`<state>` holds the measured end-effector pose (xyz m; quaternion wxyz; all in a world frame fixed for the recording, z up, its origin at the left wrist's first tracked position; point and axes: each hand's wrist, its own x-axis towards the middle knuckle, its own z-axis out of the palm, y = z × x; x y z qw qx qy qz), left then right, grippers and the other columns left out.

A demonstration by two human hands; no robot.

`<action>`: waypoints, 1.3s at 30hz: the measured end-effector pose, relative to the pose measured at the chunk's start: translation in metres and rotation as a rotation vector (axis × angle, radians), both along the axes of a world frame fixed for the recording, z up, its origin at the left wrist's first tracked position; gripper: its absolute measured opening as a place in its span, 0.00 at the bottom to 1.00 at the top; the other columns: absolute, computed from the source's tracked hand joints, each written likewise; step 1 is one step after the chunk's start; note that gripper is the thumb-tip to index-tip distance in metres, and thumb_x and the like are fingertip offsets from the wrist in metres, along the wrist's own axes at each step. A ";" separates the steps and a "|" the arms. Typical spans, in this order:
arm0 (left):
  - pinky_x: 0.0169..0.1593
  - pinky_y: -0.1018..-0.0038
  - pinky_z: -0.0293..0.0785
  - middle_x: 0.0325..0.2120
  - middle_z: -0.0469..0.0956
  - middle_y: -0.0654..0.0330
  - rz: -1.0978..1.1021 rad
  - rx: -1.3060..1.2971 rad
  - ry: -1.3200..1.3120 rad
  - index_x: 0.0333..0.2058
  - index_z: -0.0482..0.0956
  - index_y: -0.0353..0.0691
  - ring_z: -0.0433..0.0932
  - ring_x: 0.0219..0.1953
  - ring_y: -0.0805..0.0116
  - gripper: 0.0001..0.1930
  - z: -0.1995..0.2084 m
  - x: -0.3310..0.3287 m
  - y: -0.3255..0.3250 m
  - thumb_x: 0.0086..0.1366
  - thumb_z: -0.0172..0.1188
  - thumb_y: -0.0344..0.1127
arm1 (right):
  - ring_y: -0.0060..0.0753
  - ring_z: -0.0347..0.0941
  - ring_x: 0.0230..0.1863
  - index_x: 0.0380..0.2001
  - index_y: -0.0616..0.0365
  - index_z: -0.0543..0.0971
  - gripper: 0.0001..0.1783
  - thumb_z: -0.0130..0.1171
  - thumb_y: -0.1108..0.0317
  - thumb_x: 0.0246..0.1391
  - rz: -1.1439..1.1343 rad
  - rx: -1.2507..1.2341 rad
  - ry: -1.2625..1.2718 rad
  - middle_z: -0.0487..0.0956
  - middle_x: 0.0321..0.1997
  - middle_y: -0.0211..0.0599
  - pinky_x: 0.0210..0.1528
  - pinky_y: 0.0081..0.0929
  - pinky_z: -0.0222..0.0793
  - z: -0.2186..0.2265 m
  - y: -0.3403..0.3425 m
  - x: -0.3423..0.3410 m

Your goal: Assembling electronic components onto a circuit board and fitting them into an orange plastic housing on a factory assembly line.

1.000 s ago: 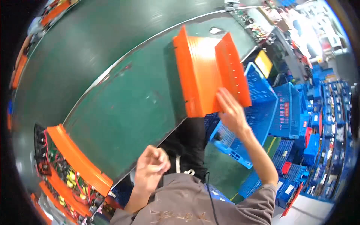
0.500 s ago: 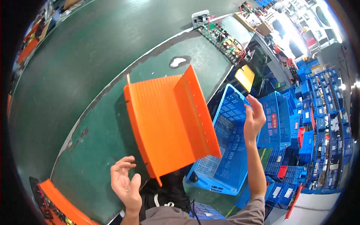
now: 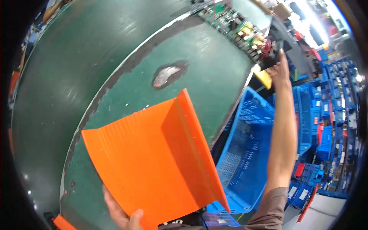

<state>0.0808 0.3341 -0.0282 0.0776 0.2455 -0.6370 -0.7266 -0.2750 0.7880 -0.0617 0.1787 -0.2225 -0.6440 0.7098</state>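
Note:
A bent orange panel (image 3: 142,157) with raised walls and a ribbed inner face tilts over the green bench top (image 3: 126,111). At its near left edge my left hand (image 3: 122,212) grips it, thumb on top and fingers partly hidden beneath. My right arm stretches far right, and my right hand (image 3: 280,73) closes around a dark part (image 3: 271,57) with red wires at the near end of a row of circuit boards (image 3: 237,32). Blur hides some of its fingertips. A yellow panel (image 3: 263,78) lies just below that hand.
A perforated blue crate (image 3: 249,142) stands right of the bench edge, under my right forearm. Shelves of blue bins (image 3: 337,111) fill the far right. A worn patch (image 3: 167,75) marks the bench top. Another orange piece (image 3: 63,222) shows at the lower left.
My left hand has taken hold of the orange panel, which has shifted down and left. My right hand has moved up from above the crate to the circuit boards. The view has shifted.

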 end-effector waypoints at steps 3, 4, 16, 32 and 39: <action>0.60 0.69 0.58 0.57 0.63 0.49 0.094 -0.088 -0.039 0.62 0.52 0.27 0.64 0.59 0.57 0.45 -0.014 -0.002 -0.001 0.39 0.50 0.25 | 0.20 0.60 0.12 0.33 0.51 0.75 0.21 0.62 0.46 0.47 0.106 -0.131 -0.036 0.67 0.17 0.23 0.14 0.18 0.56 0.010 0.016 -0.004; 0.58 0.72 0.61 0.56 0.64 0.50 0.066 -0.069 -0.044 0.62 0.52 0.27 0.66 0.56 0.59 0.46 -0.017 -0.003 0.003 0.36 0.47 0.24 | 0.21 0.59 0.10 0.31 0.53 0.75 0.19 0.62 0.48 0.48 0.065 -0.123 -0.080 0.69 0.16 0.25 0.13 0.19 0.57 0.011 0.044 0.000; 0.56 0.75 0.65 0.56 0.64 0.50 0.275 0.054 0.060 0.63 0.50 0.26 0.69 0.55 0.63 0.45 -0.013 0.017 -0.021 0.37 0.43 0.19 | 0.42 0.75 0.42 0.42 0.69 0.70 0.36 0.73 0.53 0.37 0.125 -0.301 -0.259 0.74 0.44 0.49 0.47 0.37 0.78 0.001 0.036 0.027; 0.57 0.73 0.63 0.56 0.64 0.50 0.310 0.001 0.037 0.63 0.50 0.26 0.68 0.56 0.64 0.46 -0.021 0.026 -0.026 0.36 0.43 0.22 | 0.45 0.67 0.57 0.54 0.63 0.66 0.33 0.63 0.58 0.47 0.221 -0.534 -0.044 0.71 0.56 0.45 0.59 0.45 0.65 -0.009 0.017 0.026; 0.56 0.74 0.64 0.56 0.64 0.50 0.256 0.104 0.067 0.63 0.48 0.25 0.68 0.55 0.66 0.45 -0.021 0.025 -0.029 0.38 0.45 0.23 | 0.43 0.73 0.48 0.47 0.58 0.72 0.23 0.58 0.60 0.50 0.451 -0.500 0.002 0.78 0.46 0.40 0.51 0.41 0.69 -0.009 -0.009 0.099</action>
